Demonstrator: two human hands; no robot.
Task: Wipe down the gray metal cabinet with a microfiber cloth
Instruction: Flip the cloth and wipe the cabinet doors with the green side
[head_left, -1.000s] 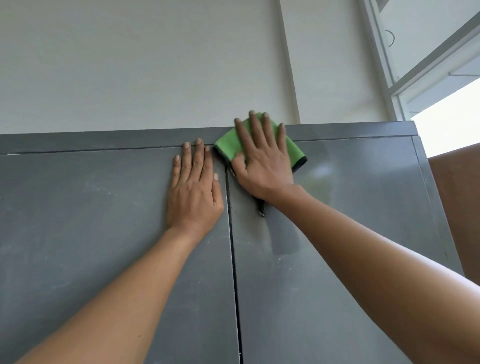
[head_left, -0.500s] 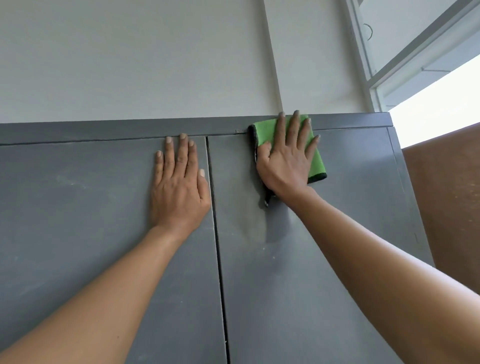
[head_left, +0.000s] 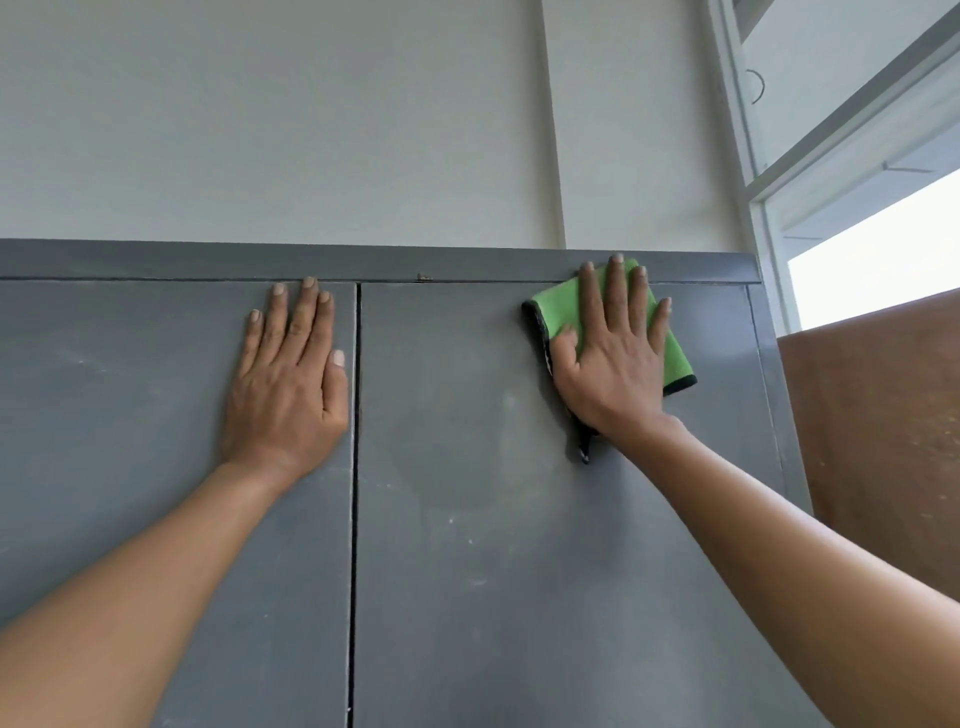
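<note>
The gray metal cabinet (head_left: 467, 545) fills the lower view, with two doors split by a dark vertical seam. A green microfiber cloth (head_left: 675, 353) with a black edge lies flat near the top of the right door. My right hand (head_left: 613, 358) presses it against the door with straight, spread fingers whose tips reach the cabinet's top strip. A black corner of the cloth hangs below my wrist. My left hand (head_left: 291, 379) rests flat on the left door, just left of the seam, fingers straight.
A pale wall (head_left: 311, 130) rises behind the cabinet. At the upper right is a white-framed window (head_left: 857, 182) with bright daylight. A brown panel (head_left: 883, 431) stands right beside the cabinet's right edge. The doors show faint dusty smears.
My right hand has slid the cloth to the right along the top of the right door, away from the seam. My left hand has stayed flat on the left door.
</note>
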